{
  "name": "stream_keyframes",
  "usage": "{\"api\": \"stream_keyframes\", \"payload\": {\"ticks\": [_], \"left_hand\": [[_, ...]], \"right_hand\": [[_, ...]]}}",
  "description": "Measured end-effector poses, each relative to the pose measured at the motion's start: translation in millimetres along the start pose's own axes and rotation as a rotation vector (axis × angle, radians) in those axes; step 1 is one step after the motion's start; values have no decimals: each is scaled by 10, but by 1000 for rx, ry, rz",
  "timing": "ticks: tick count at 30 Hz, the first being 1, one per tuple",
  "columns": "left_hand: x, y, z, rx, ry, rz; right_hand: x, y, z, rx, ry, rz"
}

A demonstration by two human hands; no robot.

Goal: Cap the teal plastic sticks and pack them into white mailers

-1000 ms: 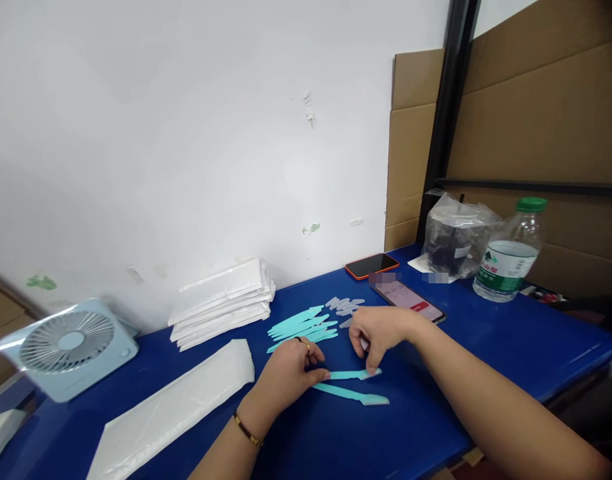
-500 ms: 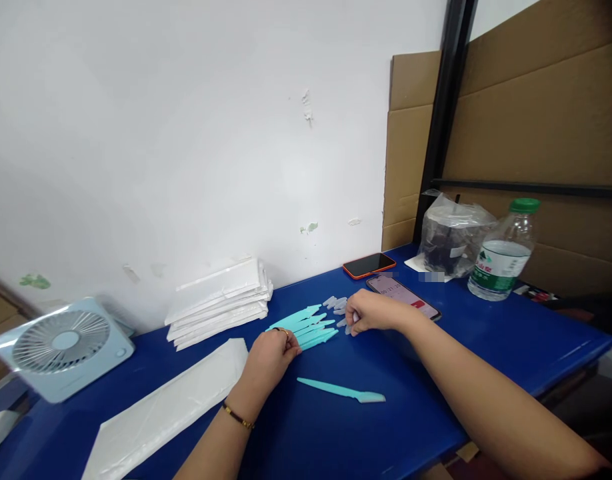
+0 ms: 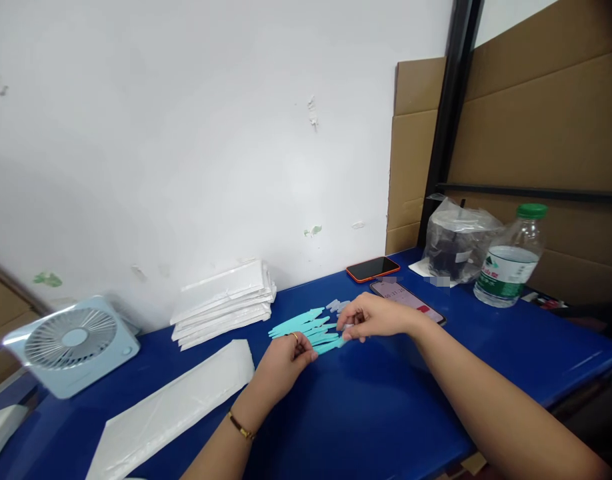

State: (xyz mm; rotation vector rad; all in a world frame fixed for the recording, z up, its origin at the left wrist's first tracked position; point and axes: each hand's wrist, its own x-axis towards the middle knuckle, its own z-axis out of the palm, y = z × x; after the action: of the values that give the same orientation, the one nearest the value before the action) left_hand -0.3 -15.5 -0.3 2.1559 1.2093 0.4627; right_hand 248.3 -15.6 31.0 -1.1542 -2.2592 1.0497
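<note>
Several turquoise eyebrow razors (image 3: 302, 321) lie side by side on the blue table, partly hidden behind my left hand. My left hand (image 3: 289, 363) is closed in a pinch on the handle end of one eyebrow razor (image 3: 329, 347), which points to the right, at the near edge of the group. My right hand (image 3: 373, 317) is closed at that razor's blade end, its fingers round a small clear cap that is mostly hidden. Other clear plastic caps (image 3: 333, 305) lie just behind the right fingers.
A stack of white packets (image 3: 223, 297) stands by the wall, with a single white packet (image 3: 176, 407) before it. At left is a light blue fan (image 3: 79, 343). Two phones, an orange-edged one (image 3: 373, 269) and a lit one (image 3: 401, 297), a bagged cup (image 3: 453, 243) and a water bottle (image 3: 509, 267) stand right.
The single razor that lay in front of the hands is gone from that spot. My left hand has shifted right with a razor, and my right hand has come from the caps to its blade end.
</note>
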Motion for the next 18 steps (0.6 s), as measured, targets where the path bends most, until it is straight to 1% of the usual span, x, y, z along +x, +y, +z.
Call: {"api": "stream_keyframes", "payload": {"ticks": [2, 3, 6, 7, 9, 12, 15, 18], "left_hand": [[27, -59, -29, -130, 0, -20], [36, -76, -36, -211, -20, -30], [40, -74, -55, -440, -147, -83], [34, -59, -66, -486, -182, -96], [14, -23, -98, -519, -210, -92], [-10, 7, -153, -463, -154, -56], [1, -18, -181, -289, -25, -26], [34, -66, -174, -136, 119, 2]], "right_hand": [[17, 11, 32, 91, 11, -48], [29, 14, 50, 114, 38, -78], [52, 5, 79, 114, 129, -154], [51, -3, 75, 114, 141, -167], [34, -20, 42, 126, 154, -173], [-2, -31, -38, 144, 233, -129], [7, -2, -79, 167, 340, -41], [75, 46, -36, 246, 421, 23]]}}
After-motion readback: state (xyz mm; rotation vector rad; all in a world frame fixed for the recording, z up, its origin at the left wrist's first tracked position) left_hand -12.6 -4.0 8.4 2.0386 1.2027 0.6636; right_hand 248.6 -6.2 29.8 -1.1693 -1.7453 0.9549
